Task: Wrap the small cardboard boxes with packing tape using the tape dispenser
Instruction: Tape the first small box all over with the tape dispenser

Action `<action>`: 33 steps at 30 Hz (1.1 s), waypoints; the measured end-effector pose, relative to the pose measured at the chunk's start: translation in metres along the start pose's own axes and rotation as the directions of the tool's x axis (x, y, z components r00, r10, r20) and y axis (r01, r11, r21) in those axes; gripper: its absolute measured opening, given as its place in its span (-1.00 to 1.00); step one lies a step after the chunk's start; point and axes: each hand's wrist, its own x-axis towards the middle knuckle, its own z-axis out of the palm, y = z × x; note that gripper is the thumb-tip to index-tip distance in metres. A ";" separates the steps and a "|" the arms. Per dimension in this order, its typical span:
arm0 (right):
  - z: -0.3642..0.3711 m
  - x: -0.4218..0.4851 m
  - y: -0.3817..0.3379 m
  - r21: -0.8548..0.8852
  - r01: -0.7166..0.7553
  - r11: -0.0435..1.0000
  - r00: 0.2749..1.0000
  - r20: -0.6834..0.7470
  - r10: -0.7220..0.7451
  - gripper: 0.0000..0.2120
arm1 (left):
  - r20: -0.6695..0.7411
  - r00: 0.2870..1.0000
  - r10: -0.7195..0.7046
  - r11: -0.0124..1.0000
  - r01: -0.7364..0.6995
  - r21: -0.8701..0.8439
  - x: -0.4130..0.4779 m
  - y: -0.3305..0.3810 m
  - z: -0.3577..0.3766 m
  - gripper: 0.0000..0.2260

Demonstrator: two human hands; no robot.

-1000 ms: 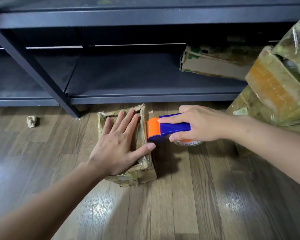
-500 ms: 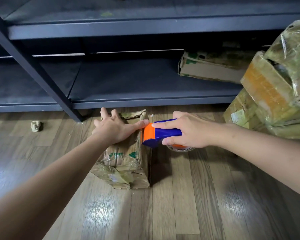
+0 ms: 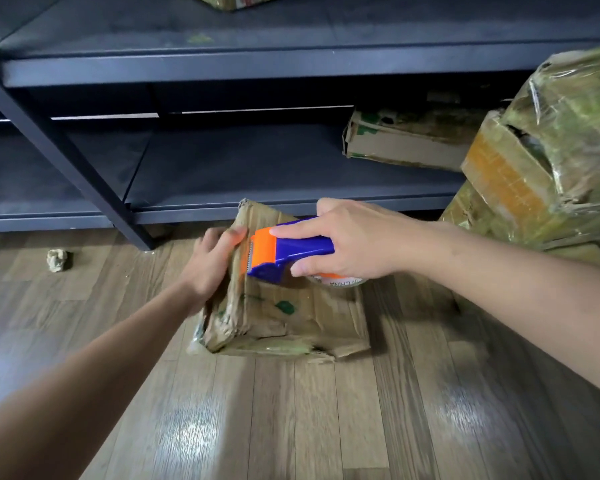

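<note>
The left hand's fingers (image 3: pixel 234 235) were curled over the far-left edge of the small cardboard box (image 3: pixel 291 320). The thumb lay on top and the rest were tucked behind, out of my sight, so the left hand (image 3: pixel 210 268) gripped the box where it sat, crumpled and seemingly tilted, on the wooden floor (image 3: pixel 291 427). The right hand's fingers (image 3: pixel 291 231) were wrapped round the blue body of the tape dispenser (image 3: pixel 284 254), with the index finger laid straight along its top toward the orange head. The right hand (image 3: pixel 354 247) held the toothed end against the box's upper face, just beside the left thumb. The tape roll (image 3: pixel 340 281) peeped out beneath the palm. I could not tell whether a strip was actually stuck down there. The near edge of the box shone as if already taped, while the broad face looked like bare card, so I judged this box only partly wrapped. To the right, the stacked boxes (image 3: pixel 551 161) were glossy with tape and looked finished. Another box (image 3: pixel 406 143) lay on the low shelf (image 3: pixel 257 168), and I couldn't tell how far it had been taped.
</note>
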 end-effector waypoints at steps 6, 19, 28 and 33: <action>0.035 0.027 -0.040 -0.090 0.023 0.996 0.998 0.058 -0.017 -0.57 | 0.178 0.984 -0.012 0.963 0.059 -0.263 -0.010 -0.049 -0.006 -0.33; 0.064 0.074 -0.068 -0.224 0.167 0.960 0.973 0.193 -0.124 -0.61 | 0.084 0.981 -0.172 0.953 0.188 -0.239 0.016 -0.084 -0.017 -0.59; 0.063 0.076 -0.062 -0.220 0.199 0.955 0.965 0.214 -0.151 -0.57 | 0.349 0.780 0.520 0.569 -0.621 0.539 -0.009 -0.102 -0.041 0.07; 0.063 0.080 -0.062 -0.215 0.213 0.953 0.956 0.248 -0.158 -0.53 | 0.378 0.861 0.341 0.627 -0.508 0.591 -0.004 -0.096 -0.046 0.33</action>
